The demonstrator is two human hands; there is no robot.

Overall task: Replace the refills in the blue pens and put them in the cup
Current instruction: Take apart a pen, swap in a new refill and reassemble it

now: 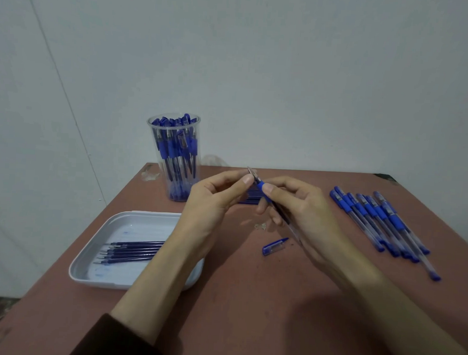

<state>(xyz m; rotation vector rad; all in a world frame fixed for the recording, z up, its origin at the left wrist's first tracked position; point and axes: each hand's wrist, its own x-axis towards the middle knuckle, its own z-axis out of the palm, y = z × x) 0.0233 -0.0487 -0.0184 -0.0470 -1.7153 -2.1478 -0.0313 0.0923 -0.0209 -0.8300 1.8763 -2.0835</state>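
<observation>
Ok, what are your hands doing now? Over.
Right hand holds the pen by the barrel. Left hand pinches its tip. Cap off, on the table. Nothing in the way.

The reddish-brown counter has pale scuffs at its far left corner. A white plastic tray is smeared with blue ink beneath dark blue refills. The clear-barrelled pens near the right edge, those in the clear plastic cup, and the raised clear pen all have blue grips. A loose translucent blue cap lies mid-counter.
</observation>
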